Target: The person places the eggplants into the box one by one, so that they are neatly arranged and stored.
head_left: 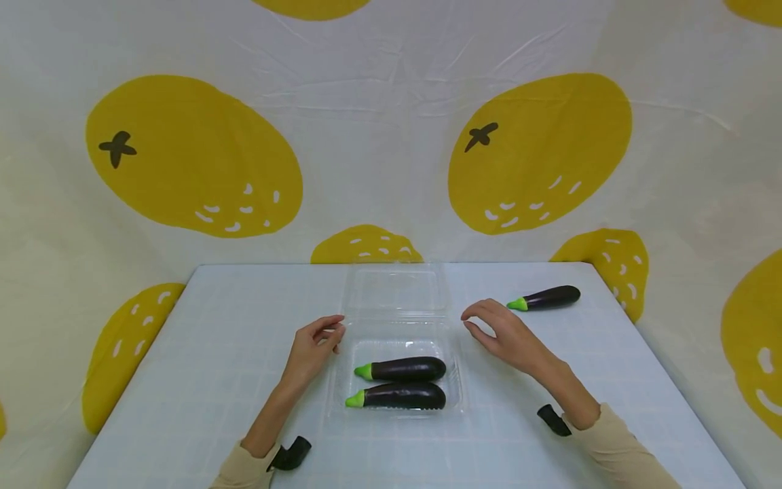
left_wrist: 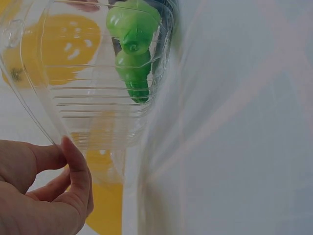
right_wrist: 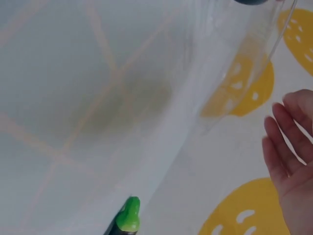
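Note:
A clear plastic clamshell container [head_left: 391,348] stands with its lid [head_left: 396,288] folded back. Inside its base lie two eggplants, a far one [head_left: 408,369] and a near one [head_left: 404,396], green stems to the left. My left hand [head_left: 310,350] is at the container's back left, near the hinge. In the left wrist view its thumb and forefinger pinch the clear rim [left_wrist: 41,132]. To the right of the container, my right hand [head_left: 504,334] hovers with fingers loosely bent and nothing between them. Beyond it lies a third eggplant [head_left: 552,297], its stem near the knuckles.
The white table [head_left: 244,299] carries the container in its middle. Behind it hangs a pale cloth [head_left: 379,136] printed with yellow fruit. Black wrist cameras sit at both sleeves, the left one [head_left: 292,454] low over the table.

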{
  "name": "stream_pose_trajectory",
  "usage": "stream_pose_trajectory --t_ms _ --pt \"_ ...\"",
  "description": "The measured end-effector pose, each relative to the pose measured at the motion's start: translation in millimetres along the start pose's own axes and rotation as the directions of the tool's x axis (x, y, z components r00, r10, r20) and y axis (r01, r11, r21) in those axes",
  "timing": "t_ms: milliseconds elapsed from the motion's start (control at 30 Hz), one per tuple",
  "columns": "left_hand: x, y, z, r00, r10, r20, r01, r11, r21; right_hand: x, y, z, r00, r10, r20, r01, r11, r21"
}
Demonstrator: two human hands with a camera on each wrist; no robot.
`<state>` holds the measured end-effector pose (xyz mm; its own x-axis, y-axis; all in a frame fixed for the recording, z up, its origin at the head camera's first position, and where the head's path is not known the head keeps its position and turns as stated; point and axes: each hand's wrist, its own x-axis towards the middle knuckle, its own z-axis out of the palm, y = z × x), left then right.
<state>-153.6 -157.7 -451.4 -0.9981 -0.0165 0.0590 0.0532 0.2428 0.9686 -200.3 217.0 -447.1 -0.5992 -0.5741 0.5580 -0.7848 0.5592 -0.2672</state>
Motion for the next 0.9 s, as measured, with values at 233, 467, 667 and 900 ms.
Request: stream_pose_trajectory --t_ms 233,467,667,900 --pt "1.3 -4.5 1.1 0.999 -0.036 -0.013 0.037 0.999 0.012 -11.1 13 -5 0.999 0.016 -0.051 -0.019 0.999 -0.05" --pt "10.9 -32.2 1.6 0.999 -0.031 -0.016 0.031 1.0 -0.002 -21.3 25 -13 0.994 0.045 -0.095 -0.051 0.997 -0.064" --pt "11.4 -36.3 1.2 1.0 -0.02 -0.013 0.02 1.0 -0.022 -30.0 37 -19 0.988 0.112 -0.107 -0.12 0.99 -0.069" --pt "8.3 -23.2 2.7 0.999 -0.04 -0.02 0.039 0.999 -0.007 -38.1 50 -26 0.978 0.168 -0.121 -0.177 0.982 -0.071"
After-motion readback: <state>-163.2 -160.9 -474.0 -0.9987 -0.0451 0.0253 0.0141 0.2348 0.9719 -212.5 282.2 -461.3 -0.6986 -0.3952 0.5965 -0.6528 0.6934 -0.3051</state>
